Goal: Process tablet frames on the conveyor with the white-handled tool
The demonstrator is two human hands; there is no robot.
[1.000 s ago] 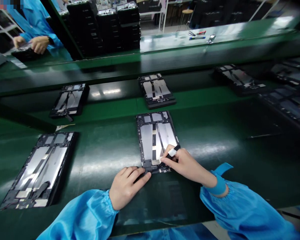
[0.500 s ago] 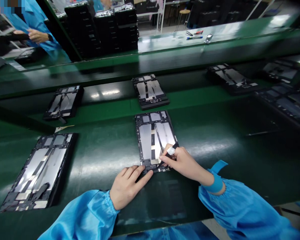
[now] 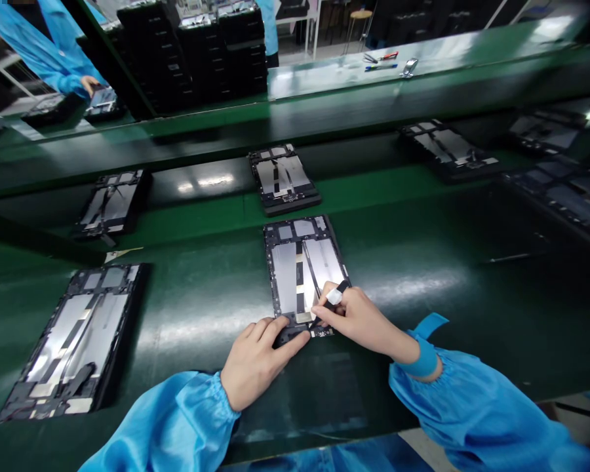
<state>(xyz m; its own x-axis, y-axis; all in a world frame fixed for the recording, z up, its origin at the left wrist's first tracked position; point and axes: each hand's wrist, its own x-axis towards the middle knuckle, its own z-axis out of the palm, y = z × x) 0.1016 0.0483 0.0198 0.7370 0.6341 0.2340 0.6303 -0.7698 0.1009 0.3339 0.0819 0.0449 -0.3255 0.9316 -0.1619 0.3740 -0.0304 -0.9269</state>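
Observation:
An opened tablet (image 3: 284,275), its silver inner plates and dark flex strips exposed, lies face-up on the green bench in front of me. My left hand (image 3: 259,357) rests at its lower left, fingers extended over the bottom edge and thumb apart. In my right hand (image 3: 356,316) I grip black tweezers (image 3: 345,286) with white wrapping around the middle. They slant down to the tablet's bottom strip, close to my left thumb; the tip is too small to make out clearly. A blue strap (image 3: 425,357) circles my right wrist.
Another opened tablet (image 3: 115,308) lies to the left. Along the green strip behind sit more: one at left (image 3: 120,200), one at centre (image 3: 295,174), one at right (image 3: 435,144). Black trays (image 3: 157,59) are stacked beyond. A co-worker's hand (image 3: 89,84) touches a device at far left.
My left hand has slid right and slightly up along the tablet's lower edge. The tablets on the strip behind have shifted left. My right hand stays almost in place.

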